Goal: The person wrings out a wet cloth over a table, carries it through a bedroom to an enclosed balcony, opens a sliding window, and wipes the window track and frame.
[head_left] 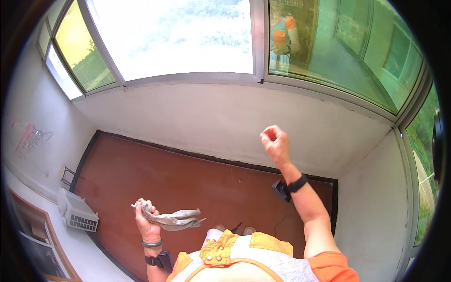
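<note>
A grey cloth (176, 219) is bunched in my left hand (146, 218), low and left of centre over the red-brown floor, its loose ends trailing to the right. My right hand (276, 142) is raised in front of the white wall below the windows, fingers curled in; whether anything small is between them cannot be told. A green bangle (152, 243) and a black strapped device (164, 261) circle the left wrist. Another black strapped device (283, 190) is on the right wrist.
Metal-framed windows (259, 42) run above the low wall (211, 116); the right pane shows a reflected person. At left, a white air-conditioner unit (79, 213) stands by the wall, near a small metal rack (67, 176). Red-brown floor (158, 169) has a black border.
</note>
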A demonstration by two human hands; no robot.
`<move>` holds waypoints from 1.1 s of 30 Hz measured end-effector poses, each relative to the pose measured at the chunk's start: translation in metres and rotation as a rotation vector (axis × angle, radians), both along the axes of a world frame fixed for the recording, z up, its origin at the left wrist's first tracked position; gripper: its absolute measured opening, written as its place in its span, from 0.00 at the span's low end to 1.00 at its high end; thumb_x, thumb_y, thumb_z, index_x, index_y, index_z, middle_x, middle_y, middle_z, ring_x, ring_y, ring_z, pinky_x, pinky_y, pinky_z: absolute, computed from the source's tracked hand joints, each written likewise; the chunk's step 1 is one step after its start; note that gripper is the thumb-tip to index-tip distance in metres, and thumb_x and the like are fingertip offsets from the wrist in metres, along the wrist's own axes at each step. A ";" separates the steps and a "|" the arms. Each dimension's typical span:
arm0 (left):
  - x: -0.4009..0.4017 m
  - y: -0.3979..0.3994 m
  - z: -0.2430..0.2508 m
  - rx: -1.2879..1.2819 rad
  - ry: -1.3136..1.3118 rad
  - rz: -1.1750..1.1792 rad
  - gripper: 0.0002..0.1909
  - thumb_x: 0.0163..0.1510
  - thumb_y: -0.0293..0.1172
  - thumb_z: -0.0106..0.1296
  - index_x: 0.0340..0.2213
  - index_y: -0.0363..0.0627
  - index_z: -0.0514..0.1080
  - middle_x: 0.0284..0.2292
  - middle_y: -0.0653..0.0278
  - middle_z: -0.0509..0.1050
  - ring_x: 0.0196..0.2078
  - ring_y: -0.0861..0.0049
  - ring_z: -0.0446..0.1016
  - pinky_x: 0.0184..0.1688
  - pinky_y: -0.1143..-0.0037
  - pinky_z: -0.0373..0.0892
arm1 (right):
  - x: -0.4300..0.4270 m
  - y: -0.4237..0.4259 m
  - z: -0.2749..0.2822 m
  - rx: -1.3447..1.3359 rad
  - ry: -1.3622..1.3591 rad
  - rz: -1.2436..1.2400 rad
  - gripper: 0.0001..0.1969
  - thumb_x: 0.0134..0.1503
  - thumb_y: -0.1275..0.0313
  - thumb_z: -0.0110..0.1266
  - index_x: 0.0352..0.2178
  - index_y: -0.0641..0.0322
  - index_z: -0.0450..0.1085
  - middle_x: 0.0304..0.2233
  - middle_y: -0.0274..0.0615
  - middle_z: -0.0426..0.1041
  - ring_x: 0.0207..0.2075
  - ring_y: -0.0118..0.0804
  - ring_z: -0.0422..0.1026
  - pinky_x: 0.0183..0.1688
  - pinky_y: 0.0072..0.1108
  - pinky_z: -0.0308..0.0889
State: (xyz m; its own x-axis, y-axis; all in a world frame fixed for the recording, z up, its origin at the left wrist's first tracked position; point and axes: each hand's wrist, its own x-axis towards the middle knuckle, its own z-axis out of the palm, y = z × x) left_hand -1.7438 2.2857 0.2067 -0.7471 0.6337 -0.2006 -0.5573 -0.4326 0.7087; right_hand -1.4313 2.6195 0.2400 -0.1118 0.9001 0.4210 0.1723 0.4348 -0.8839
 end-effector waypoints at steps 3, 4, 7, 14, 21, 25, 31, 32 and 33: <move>-0.038 0.032 -0.005 -0.032 0.016 0.036 0.08 0.58 0.41 0.47 0.34 0.52 0.68 0.25 0.68 0.70 0.21 0.83 0.67 0.20 0.82 0.63 | -0.017 0.077 0.005 0.091 -0.005 -0.137 0.06 0.49 0.75 0.59 0.23 0.63 0.68 0.14 0.30 0.65 0.18 0.21 0.61 0.22 0.18 0.61; -0.051 0.043 -0.008 -0.050 0.030 0.077 0.08 0.58 0.41 0.47 0.34 0.52 0.68 0.25 0.69 0.70 0.21 0.83 0.67 0.20 0.82 0.63 | -0.022 0.100 0.008 0.119 -0.012 -0.187 0.06 0.49 0.74 0.59 0.24 0.63 0.69 0.14 0.31 0.66 0.18 0.22 0.61 0.22 0.19 0.61; -0.094 0.086 -0.016 -0.072 0.042 0.142 0.08 0.58 0.41 0.47 0.34 0.52 0.68 0.25 0.70 0.71 0.22 0.83 0.68 0.20 0.83 0.63 | -0.038 0.169 0.018 0.178 -0.042 -0.300 0.06 0.48 0.74 0.60 0.25 0.63 0.70 0.15 0.32 0.67 0.17 0.24 0.63 0.23 0.19 0.62; -0.189 0.167 -0.061 -0.198 0.001 0.110 0.08 0.58 0.41 0.46 0.34 0.53 0.68 0.24 0.71 0.71 0.22 0.84 0.68 0.19 0.83 0.63 | -0.068 0.262 0.034 0.246 -0.293 -0.608 0.07 0.48 0.69 0.58 0.26 0.62 0.73 0.19 0.41 0.73 0.21 0.40 0.71 0.27 0.27 0.66; -0.254 0.229 -0.088 -0.259 -0.026 -0.015 0.08 0.58 0.41 0.46 0.32 0.53 0.69 0.23 0.72 0.71 0.22 0.82 0.69 0.20 0.81 0.64 | -0.070 0.273 0.035 0.325 -0.338 -0.687 0.07 0.47 0.71 0.56 0.27 0.62 0.74 0.22 0.44 0.75 0.23 0.42 0.73 0.29 0.27 0.67; -0.264 0.255 -0.090 -0.275 -0.042 -0.019 0.08 0.57 0.41 0.47 0.30 0.53 0.69 0.23 0.72 0.71 0.22 0.81 0.69 0.20 0.81 0.64 | -0.066 0.268 0.041 0.245 -0.321 -0.605 0.07 0.48 0.72 0.56 0.28 0.64 0.74 0.22 0.44 0.75 0.23 0.38 0.74 0.29 0.24 0.67; -0.260 0.260 -0.086 -0.284 -0.083 -0.047 0.08 0.56 0.42 0.48 0.29 0.54 0.69 0.21 0.72 0.71 0.20 0.80 0.70 0.19 0.81 0.64 | -0.030 0.249 0.042 0.275 -0.389 -0.451 0.06 0.49 0.76 0.57 0.30 0.66 0.73 0.21 0.38 0.74 0.22 0.25 0.70 0.29 0.19 0.65; -0.255 0.265 -0.085 -0.276 -0.074 -0.044 0.08 0.56 0.42 0.48 0.29 0.54 0.69 0.21 0.72 0.71 0.20 0.80 0.70 0.19 0.81 0.64 | -0.025 0.245 0.039 0.265 -0.368 -0.450 0.06 0.49 0.76 0.57 0.30 0.67 0.73 0.21 0.35 0.73 0.22 0.23 0.68 0.28 0.18 0.64; -0.255 0.261 -0.081 -0.277 -0.061 -0.038 0.08 0.56 0.41 0.48 0.29 0.54 0.69 0.21 0.72 0.72 0.21 0.80 0.70 0.20 0.81 0.64 | -0.029 0.240 0.036 0.264 -0.356 -0.425 0.06 0.49 0.76 0.57 0.30 0.67 0.73 0.21 0.35 0.73 0.22 0.23 0.68 0.28 0.18 0.64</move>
